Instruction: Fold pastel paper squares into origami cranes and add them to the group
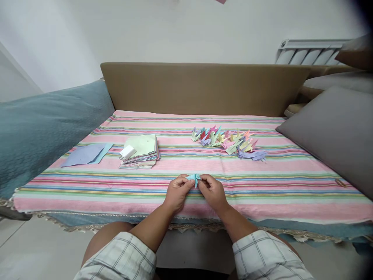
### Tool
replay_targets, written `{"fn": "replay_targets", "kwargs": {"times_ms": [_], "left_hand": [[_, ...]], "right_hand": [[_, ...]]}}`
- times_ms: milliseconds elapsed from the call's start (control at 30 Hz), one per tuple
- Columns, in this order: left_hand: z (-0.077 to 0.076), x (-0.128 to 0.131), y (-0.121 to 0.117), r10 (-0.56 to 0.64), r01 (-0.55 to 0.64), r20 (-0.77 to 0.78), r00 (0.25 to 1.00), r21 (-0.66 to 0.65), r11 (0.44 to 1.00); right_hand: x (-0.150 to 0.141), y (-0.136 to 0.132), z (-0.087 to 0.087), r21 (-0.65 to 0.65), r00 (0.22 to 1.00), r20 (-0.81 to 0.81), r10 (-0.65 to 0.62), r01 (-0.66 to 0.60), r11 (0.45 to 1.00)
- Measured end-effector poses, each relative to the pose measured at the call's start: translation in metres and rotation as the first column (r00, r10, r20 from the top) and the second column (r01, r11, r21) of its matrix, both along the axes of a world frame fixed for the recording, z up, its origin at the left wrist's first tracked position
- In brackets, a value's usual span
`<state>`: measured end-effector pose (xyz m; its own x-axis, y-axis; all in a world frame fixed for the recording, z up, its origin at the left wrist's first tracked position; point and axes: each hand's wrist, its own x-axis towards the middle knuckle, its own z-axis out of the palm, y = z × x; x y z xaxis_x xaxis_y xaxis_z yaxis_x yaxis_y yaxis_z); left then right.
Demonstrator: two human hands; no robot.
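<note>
Both hands meet at the lower centre of the frame, fingers closed in a pinch. The left hand (176,193) grips one side of a small turquoise folded paper (196,180) between thumb and forefinger; the right hand (214,193) pinches the opposite side, the piece lying between the two sets of fingertips. Beneath them spreads a pink striped cloth (201,167) with multicoloured bands. Right of centre, above the right hand, a cluster of folded paper figures (216,139) in mixed colours forms an uneven band, with lilac pieces at its lower right end. Left of centre stands a stack of paper sheets (144,144), pale green on top, bearing a small white block (128,152). Farther left, a lilac sheet (83,154) partly overlaps a light blue sheet (102,152). A blue-covered armrest (52,124) fills the left edge, a grey cushion (335,132) the right; a brown backrest (204,88) crosses the upper part.
</note>
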<state>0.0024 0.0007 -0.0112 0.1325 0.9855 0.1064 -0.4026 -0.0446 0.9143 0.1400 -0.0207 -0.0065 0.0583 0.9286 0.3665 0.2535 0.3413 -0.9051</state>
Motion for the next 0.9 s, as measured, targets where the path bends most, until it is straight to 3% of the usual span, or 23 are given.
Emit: {"fn": "replay_targets", "kwargs": {"times_ms": [333,700,900], "left_hand": [[0.0103,0.0038,-0.0037,0.038,-0.009,0.152,0.988,-0.19,0.982],[0.0079,0.0034,-0.0041,0.016,0.0,0.125,0.992,-0.131,0.991],[0.0066,0.0035,-0.0045,0.028,-0.027,0.055,0.998,-0.01,1.0]], "right_hand": [[-0.0024,0.0025,0.0,-0.186,0.945,-0.327,-0.008,-0.055,0.981],[-0.0051,0.0045,-0.0019,-0.167,0.919,-0.393,0.008,-0.08,0.983],[-0.005,0.0029,-0.0009,-0.095,0.935,-0.352,0.038,-0.076,0.992]]}}
